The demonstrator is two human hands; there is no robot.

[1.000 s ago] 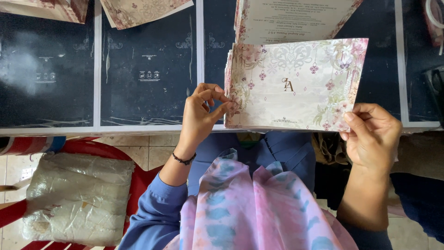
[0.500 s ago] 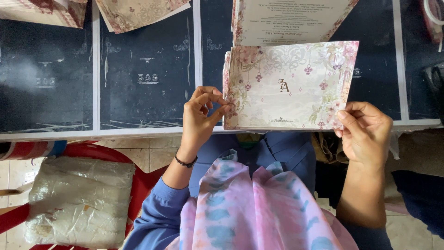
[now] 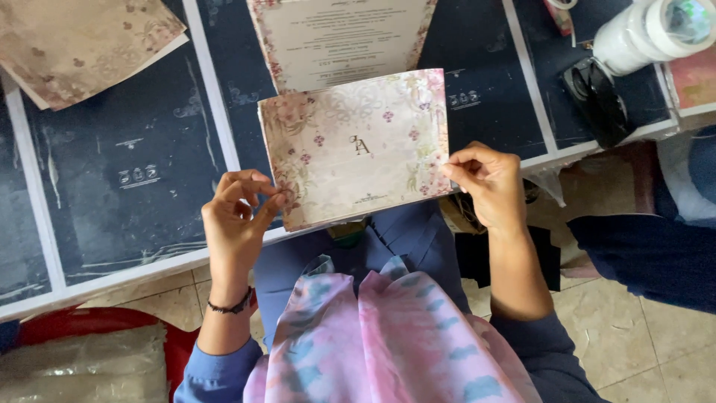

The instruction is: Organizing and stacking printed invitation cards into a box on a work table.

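A floral invitation card, pale with pink flowers and a small gold monogram in the middle, is held flat above the near edge of the dark table. My left hand pinches its lower left corner between thumb and fingers. My right hand pinches its right edge. A black bracelet circles my left wrist. The card looks like a folded cover with more sheets under it.
A printed inner sheet lies on the table just beyond the card. A stack of floral cards rests at the far left. Tape rolls and a black object sit at the far right. A red chair with a plastic-wrapped bundle stands lower left.
The card has shifted left and tilted slightly in the view. My right hand has moved up from the lower right corner to the right edge.
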